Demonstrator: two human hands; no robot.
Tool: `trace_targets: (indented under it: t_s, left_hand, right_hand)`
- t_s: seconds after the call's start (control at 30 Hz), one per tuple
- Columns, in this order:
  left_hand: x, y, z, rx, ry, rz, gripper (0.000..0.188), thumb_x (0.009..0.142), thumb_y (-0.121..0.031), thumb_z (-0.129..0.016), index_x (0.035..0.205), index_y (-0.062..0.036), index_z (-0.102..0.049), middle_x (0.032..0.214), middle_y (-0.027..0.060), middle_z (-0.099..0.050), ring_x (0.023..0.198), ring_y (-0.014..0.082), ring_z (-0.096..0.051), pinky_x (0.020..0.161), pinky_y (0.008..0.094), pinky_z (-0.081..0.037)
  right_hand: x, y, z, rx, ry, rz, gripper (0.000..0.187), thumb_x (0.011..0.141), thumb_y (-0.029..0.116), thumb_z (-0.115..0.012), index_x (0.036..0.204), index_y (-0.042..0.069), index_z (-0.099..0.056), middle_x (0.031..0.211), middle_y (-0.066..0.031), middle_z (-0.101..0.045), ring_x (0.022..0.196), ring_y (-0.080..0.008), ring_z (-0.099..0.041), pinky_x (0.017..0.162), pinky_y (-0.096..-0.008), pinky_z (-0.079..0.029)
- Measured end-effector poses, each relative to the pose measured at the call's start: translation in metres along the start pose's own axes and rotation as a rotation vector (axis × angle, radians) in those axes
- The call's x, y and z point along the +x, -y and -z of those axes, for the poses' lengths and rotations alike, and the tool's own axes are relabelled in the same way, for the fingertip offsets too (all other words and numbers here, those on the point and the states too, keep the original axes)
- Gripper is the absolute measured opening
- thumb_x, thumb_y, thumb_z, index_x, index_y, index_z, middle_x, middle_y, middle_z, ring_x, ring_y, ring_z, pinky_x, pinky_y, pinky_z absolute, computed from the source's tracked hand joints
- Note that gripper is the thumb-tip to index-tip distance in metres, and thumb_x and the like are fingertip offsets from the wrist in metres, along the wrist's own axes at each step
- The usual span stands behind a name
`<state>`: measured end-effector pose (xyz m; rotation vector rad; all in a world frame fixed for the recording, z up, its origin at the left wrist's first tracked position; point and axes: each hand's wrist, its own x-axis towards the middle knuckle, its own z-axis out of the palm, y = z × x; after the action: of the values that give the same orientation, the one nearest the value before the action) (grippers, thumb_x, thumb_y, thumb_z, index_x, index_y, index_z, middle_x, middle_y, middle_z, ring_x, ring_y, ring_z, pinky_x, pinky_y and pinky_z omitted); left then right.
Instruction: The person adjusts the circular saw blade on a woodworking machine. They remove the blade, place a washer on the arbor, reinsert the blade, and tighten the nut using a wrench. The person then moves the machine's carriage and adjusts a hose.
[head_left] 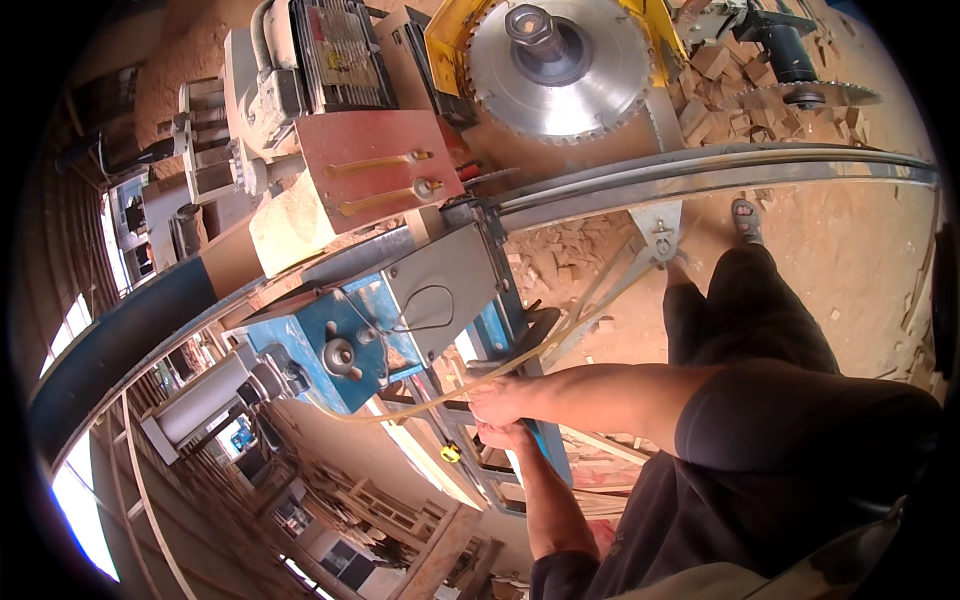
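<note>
My right hand point(499, 399) and my left hand point(503, 435) are close together at the blue and grey machine carriage point(440, 285), right hand above left in the picture. The fingers of both are curled closed at the dark metal frame point(432, 408); what lies inside them is hidden. A thin yellowish hose point(545, 350) runs across the frame beside my right hand. Near my left hand, a small yellow and black tape measure point(450, 453) rests on the frame. A bent loop of wire point(430, 310) shows on the carriage's grey plate.
A large toothed circular saw blade point(560, 65) stands exposed at the top, inside a yellow guard point(448, 45). Another blade point(835, 95) is at top right above wood offcuts point(715, 65). A red slotted plate point(375, 165) and a long metal rail point(720, 170) cross the view. Lumber point(375, 510) is stacked below.
</note>
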<state>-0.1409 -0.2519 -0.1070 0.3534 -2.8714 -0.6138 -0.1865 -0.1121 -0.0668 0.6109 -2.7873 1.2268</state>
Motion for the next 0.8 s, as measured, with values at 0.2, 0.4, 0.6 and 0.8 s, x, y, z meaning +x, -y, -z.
trace_targets:
  t_s: [0.2,0.4,0.6,0.8]
  left_hand:
    - [-0.011,-0.053,0.008,-0.076,0.029,-0.004,0.037,0.09,-0.035,-0.067,0.099,0.001,-0.072,0.084,0.0075,-0.075,0.07,0.0152,-0.062,0.067,0.0353,-0.05]
    - [-0.037,-0.077,0.004,-0.293,0.047,0.161,0.029,0.088,-0.026,-0.073,0.103,-0.0008,-0.072,0.092,0.0012,-0.073,0.077,0.0127,-0.063,0.071,0.028,-0.051]
    - [-0.066,-0.111,0.006,-0.483,0.134,0.163,0.032,0.089,-0.024,-0.073,0.109,-0.0002,-0.067,0.096,0.0027,-0.07,0.085,0.0126,-0.063,0.076,0.0268,-0.051]
    - [-0.119,-0.117,0.0,-0.441,0.09,0.126,0.031,0.087,-0.027,-0.073,0.102,-0.0007,-0.067,0.09,0.0047,-0.07,0.081,0.0139,-0.062,0.074,0.0297,-0.051]
  right_hand:
    - [-0.007,-0.012,-0.004,0.021,-0.029,0.029,0.026,0.082,0.023,-0.059,0.091,0.007,-0.078,0.113,-0.0074,-0.073,0.122,-0.0225,-0.058,0.114,-0.0366,-0.036]
    - [-0.031,-0.014,0.019,-0.13,0.043,0.079,0.024,0.08,0.023,-0.061,0.089,0.008,-0.078,0.113,-0.0073,-0.073,0.122,-0.0241,-0.057,0.113,-0.038,-0.037]
    - [-0.068,-0.017,0.008,-0.073,-0.073,-0.035,0.026,0.081,0.024,-0.06,0.09,0.006,-0.077,0.114,-0.0087,-0.072,0.124,-0.0254,-0.057,0.116,-0.0398,-0.033]
    - [-0.12,-0.031,0.047,-0.106,-0.089,0.13,0.028,0.084,0.022,-0.059,0.097,0.003,-0.074,0.113,-0.0112,-0.071,0.125,-0.0255,-0.056,0.119,-0.0416,-0.03]
